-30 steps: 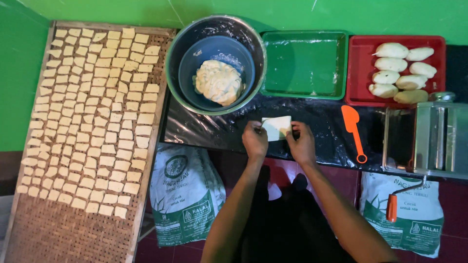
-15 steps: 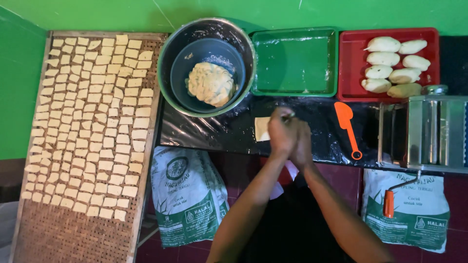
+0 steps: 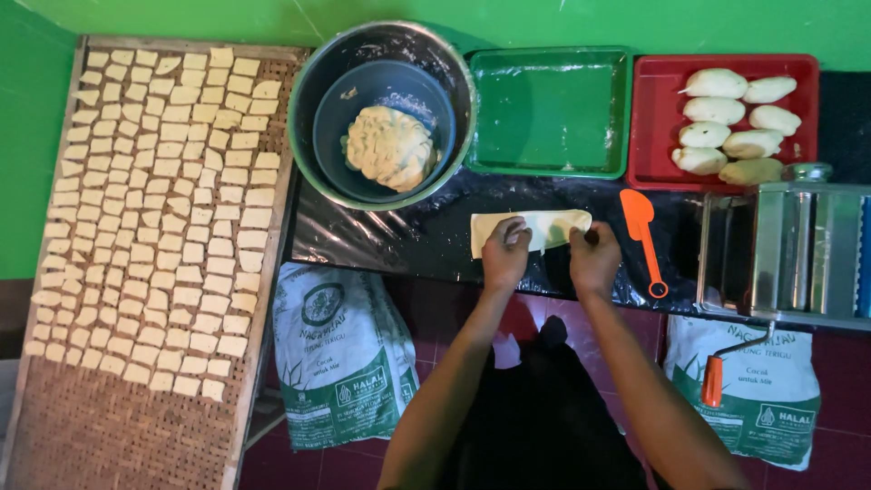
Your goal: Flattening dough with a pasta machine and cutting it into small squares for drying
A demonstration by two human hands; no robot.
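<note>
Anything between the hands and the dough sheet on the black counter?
Nothing visible. Both the left hand and the right hand are already on the dough sheet, fingers pressing its near edge. The orange spatula lies to the right, apart from it; the metal bowl sits behind.

Glossy black plastic sheet [image 3: 408, 238]; shiny metal bowl [image 3: 313, 86].

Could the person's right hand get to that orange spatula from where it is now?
Probably yes. The right hand rests on the dough strip, and the orange spatula lies just beside it on the black sheet, with nothing between them.
</note>
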